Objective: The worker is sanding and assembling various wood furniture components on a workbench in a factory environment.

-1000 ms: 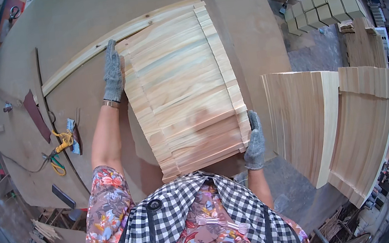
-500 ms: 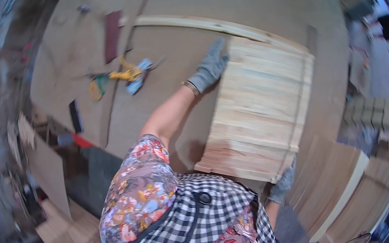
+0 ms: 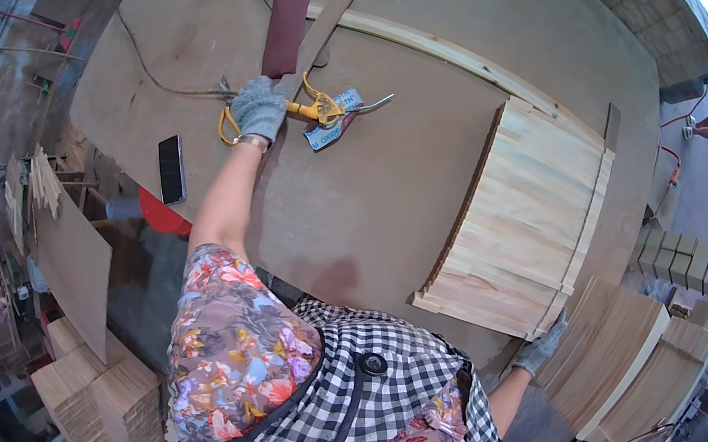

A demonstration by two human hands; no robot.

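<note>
One gloved left hand [image 3: 258, 108], its fingers partly curled, was at the hose end of a yellow air gun [image 3: 322, 112]; whether it gripped could not be told. The right hand [image 3: 542, 346] was at the near corner of the slats [image 3: 517, 221], its grip unclear. Slats and gun lay well apart on the bench [image 3: 353, 212].

Left hand [image 3: 259, 109] outstretched, right hand [image 3: 542, 348] lower
</note>
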